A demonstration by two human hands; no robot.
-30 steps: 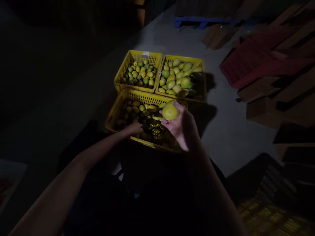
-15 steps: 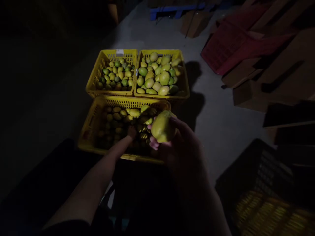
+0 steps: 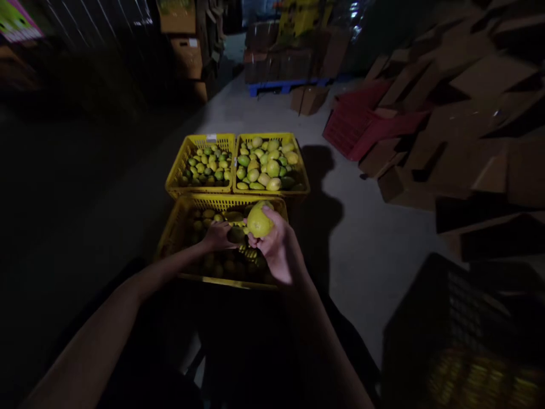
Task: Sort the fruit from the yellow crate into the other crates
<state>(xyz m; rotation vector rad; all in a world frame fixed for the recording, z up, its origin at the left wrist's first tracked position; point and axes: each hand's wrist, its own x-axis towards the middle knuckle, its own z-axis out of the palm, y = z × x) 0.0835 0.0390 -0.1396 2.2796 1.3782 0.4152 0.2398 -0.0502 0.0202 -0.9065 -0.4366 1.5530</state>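
Citrus fruit [image 3: 259,220]: grasped by right hand [image 3: 279,247] above nearest yellow crate [image 3: 230,282]. Likely firm, moderately heavy; cup around its middle, avoid bruising. Left hand [image 3: 215,237] spread at darker fruit [image 3: 237,234]; cannot tell whether gripped.

Shadow and Edges Hide Plenty

Whether the left hand [image 3: 217,236] grips the dim fruit [image 3: 237,234] beside it is unclear. The right hand [image 3: 279,245] covers part of the round fruit [image 3: 259,220]. Shadow swallows contents deep in the front crate [image 3: 225,281]. The picture's edges crop the lower-right crate [image 3: 464,301] and the pink sign [image 3: 21,20].
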